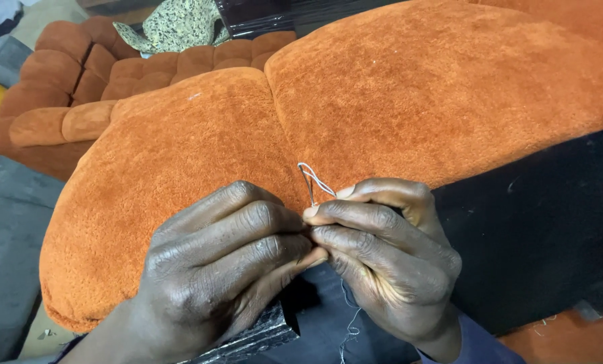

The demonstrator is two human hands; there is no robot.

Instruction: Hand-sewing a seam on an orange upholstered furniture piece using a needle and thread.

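Two plump orange plush cushions (396, 87) meet at a seam running down the middle of the view. My left hand (227, 263) presses its fingers on the fabric at the lower end of that seam. My right hand (389, 249) sits against it, fingertips pinched on a thin needle (311, 192) that stands up out of the seam. A loop of pale thread (315, 176) curls from the needle's top. More loose thread (349, 323) hangs below my right hand.
Black fabric (537, 229) covers the frame's side under the right cushion. Another orange tufted sofa piece (79, 74) stands at the back left, with a patterned cloth (177, 23) on it. Grey floor (5, 229) lies to the left.
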